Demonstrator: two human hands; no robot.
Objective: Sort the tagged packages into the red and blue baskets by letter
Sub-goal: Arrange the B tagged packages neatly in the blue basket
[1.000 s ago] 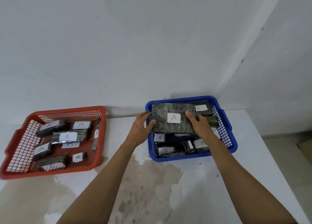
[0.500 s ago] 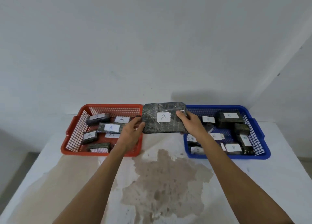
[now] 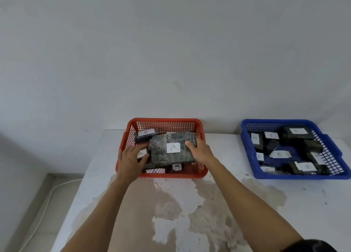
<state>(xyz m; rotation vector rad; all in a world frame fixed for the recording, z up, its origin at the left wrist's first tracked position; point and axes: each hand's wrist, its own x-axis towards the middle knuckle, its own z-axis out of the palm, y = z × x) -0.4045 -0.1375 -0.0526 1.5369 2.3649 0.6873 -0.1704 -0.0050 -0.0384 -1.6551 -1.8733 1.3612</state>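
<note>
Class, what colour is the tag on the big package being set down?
White, with a handwritten A, on the tag; head view.

Bare forearms (dark sleeve at right)

both arms outstretched, left hand loosely spread, right hand curled in a grip

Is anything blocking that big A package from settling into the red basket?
Nothing blocks it. The big A package already sits inside the red basket, resting on smaller A packages. The right hand holds its right edge; the left hand is at its left edge.
</note>
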